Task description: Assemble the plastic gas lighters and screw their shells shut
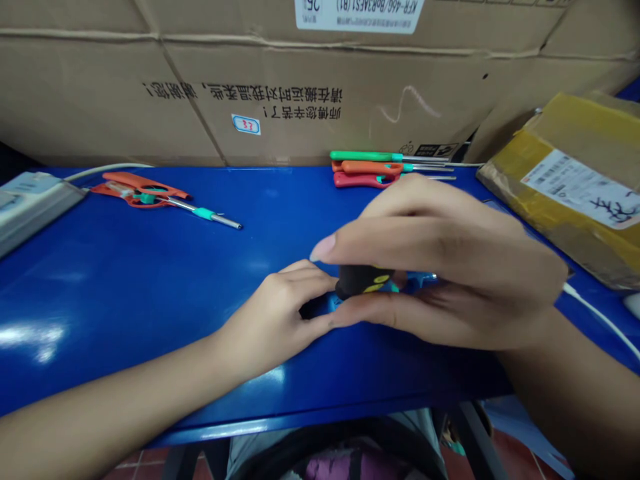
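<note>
My right hand (450, 267) is closed round the black and yellow handle of a screwdriver (363, 279), seen nearly end-on; its tip is hidden. Just beneath it, a blue utility lighter (334, 303) lies on the table, mostly covered by my hands. A bit of its turquoise collar shows below the screwdriver handle. My left hand (285, 300) rests on the tabletop with thumb and fingers pressed on the blue lighter's left end. The fingertips of both hands come close together there.
On the blue table (150, 293), an orange lighter (145, 190) lies opened at left beside a white power strip (35, 203). Green, orange and red lighters (367, 167) are stacked behind my right hand. A large carton (280, 73) walls the back; a taped box (575, 180) sits right.
</note>
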Demonstrator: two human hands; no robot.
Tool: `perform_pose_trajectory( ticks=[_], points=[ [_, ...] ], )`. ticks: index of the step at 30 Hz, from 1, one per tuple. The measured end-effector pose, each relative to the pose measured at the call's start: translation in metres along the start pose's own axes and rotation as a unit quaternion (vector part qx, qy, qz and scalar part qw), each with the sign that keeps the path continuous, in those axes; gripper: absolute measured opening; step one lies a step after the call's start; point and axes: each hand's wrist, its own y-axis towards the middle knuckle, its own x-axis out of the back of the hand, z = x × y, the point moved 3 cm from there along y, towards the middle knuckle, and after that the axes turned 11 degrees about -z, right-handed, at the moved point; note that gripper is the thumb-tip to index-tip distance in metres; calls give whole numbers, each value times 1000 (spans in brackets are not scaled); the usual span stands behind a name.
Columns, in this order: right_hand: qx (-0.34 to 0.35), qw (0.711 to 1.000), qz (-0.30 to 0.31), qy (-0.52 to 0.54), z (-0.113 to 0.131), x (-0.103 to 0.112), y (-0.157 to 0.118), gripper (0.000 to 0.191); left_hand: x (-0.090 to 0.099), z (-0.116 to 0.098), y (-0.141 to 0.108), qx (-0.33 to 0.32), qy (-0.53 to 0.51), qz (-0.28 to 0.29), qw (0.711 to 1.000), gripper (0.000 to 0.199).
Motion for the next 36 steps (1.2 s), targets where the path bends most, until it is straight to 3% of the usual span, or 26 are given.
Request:
perform_pose_trajectory(
  ticks=[2, 5, 8, 10, 16, 20, 24, 30, 34, 36],
  points=[
    [5, 999, 21, 29, 3, -1, 1, 30, 0, 0, 0, -9, -1, -7, 1000, 23],
    [-12, 999, 1, 53, 7, 0, 2, 37, 1, 1, -1, -34, 3, -26, 999, 21],
    [-40, 998, -35, 18, 8, 0, 2, 22, 0, 2, -1, -29, 8, -14, 999, 18],
    [-48, 998, -47, -6, 5, 0, 3, 23, 0, 3, -1, -20, 11, -3, 1000, 17],
    [-30, 999, 3, 39, 4, -2, 1, 38, 1, 2, -1, -31, 15, -13, 999, 20],
    [-35, 998, -19, 57, 4, -2, 1, 28, 1, 1, 0, -18, 16, -8, 1000, 17],
    [-29, 999, -22, 9, 1, -3, 0, 30, 1, 0, 0, -12, 25, 2, 1000, 18],
    [-53, 997, -6, 56, 7, 0, -2, 28, 1, 2, -1, -16, -1, -5, 1000, 22],
    [-61, 997, -43, -15, 6, 2, 1, 28, 1, 1, 0, -14, 1, -3, 1000, 25],
    [-46, 998, -34, -15, 5, 1, 2, 33, 1, 1, 0, -10, 3, -2, 1000, 20]
  ],
)
